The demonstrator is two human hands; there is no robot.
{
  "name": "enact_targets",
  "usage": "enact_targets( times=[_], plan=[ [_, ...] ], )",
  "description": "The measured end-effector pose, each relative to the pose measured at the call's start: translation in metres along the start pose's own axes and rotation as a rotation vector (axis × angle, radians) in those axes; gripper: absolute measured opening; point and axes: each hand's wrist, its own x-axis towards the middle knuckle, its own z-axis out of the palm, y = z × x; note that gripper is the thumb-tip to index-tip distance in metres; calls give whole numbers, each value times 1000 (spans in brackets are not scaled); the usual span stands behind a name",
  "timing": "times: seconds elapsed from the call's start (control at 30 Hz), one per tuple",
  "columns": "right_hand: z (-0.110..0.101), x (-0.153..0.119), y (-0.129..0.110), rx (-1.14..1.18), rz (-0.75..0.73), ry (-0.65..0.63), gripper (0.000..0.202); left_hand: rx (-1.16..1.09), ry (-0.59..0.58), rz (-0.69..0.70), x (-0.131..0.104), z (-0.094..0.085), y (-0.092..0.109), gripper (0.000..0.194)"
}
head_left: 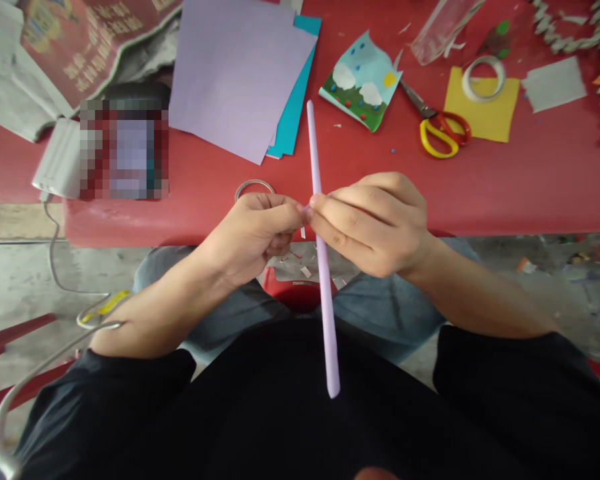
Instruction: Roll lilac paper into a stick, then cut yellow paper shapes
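Observation:
A long, thin lilac paper tube [326,300] points away from my body, its near end over my black shirt and its far end over the red table. My right hand [373,223] pinches it near the middle, fingers pressed together. On the other side, my left hand [260,233] is closed, with thumb and forefinger on a small lilac piece that meets the tube at the right fingertips. How that piece joins the tube is hidden by the fingers. Behind my left hand, a metal ring [254,183] lies on the table.
On the red table [230,223] are lilac sheets [235,73] over blue paper [295,127], a painted picture [363,83], scissors [440,133], and a tape roll [483,79] on yellow paper [505,120]. A white power bank [63,160] with a cable stands at the left.

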Motion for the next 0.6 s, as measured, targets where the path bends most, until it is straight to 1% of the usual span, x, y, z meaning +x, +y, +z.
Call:
enact_targets(
  times=[0.1, 0.17, 0.23, 0.4, 0.5, 0.6],
  plan=[
    [0, 0, 3, -28, -53, 18, 17, -64, -19, -83, 3, 1, 1, 46],
    [3, -1, 4, -5, -32, 44, 18, -99, -19, -117, 4, 4, 0, 45],
    [6, -3, 4, 37, 7, 94, 19, -117, -12, -106, 5, 7, -2, 44],
    [14, -5, -3, 93, 76, 227, 25, -71, 15, 62, 5, 10, -10, 28],
    [19, -4, -9, 142, 156, 271, 19, -21, 42, 158, 4, 8, -14, 18],
    [20, 0, -16, 196, 198, 341, 12, 26, 75, 245, 3, 8, -15, 10]
  ],
)
